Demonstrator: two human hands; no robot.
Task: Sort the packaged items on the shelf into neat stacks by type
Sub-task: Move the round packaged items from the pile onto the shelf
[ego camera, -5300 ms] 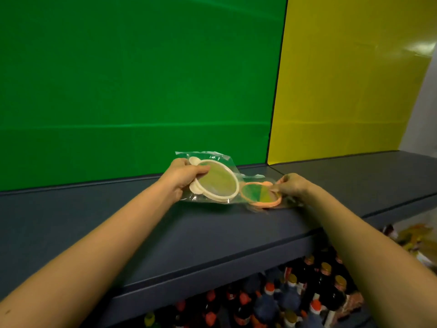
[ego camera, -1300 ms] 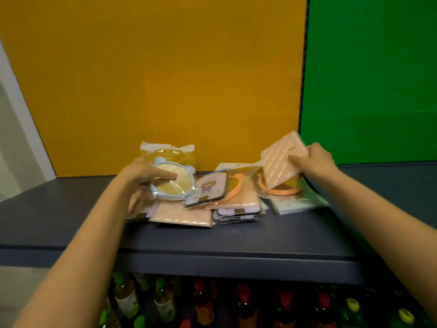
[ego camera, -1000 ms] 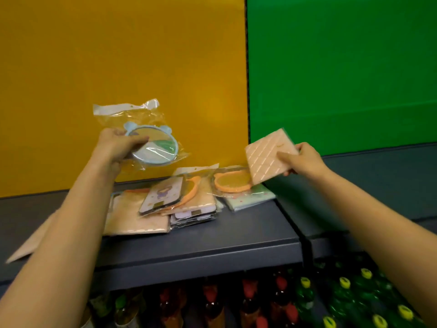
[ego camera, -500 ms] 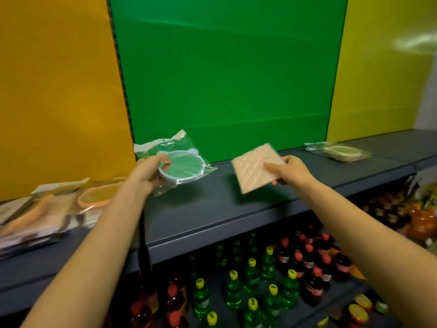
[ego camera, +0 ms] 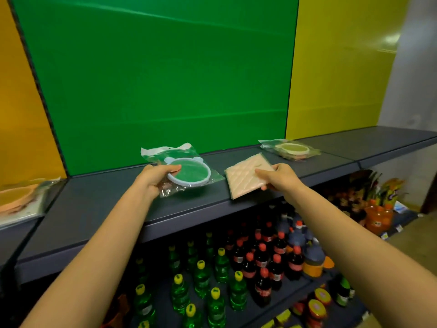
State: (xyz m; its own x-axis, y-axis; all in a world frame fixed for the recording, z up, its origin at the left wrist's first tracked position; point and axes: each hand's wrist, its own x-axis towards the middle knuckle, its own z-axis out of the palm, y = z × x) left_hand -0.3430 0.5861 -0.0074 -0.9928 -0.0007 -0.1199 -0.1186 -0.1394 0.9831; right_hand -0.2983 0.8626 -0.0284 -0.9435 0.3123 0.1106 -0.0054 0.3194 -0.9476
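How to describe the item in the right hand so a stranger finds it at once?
Look at the green panel above the grey shelf. Before it, the right hand holds a flat pink packet. Unlike the round-framed packet beside it, it is square with diagonal quilted lines.

Crinkly glossy clear plastic bags the round mirror (ego camera: 189, 172); the quilted square (ego camera: 244, 178) and shelf (ego camera: 106, 204) look matt.

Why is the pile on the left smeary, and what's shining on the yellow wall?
Head view: the left pile is blurred near the frame's edge; reflected light glares on the yellow panel; the round packet and square packet look sharp.
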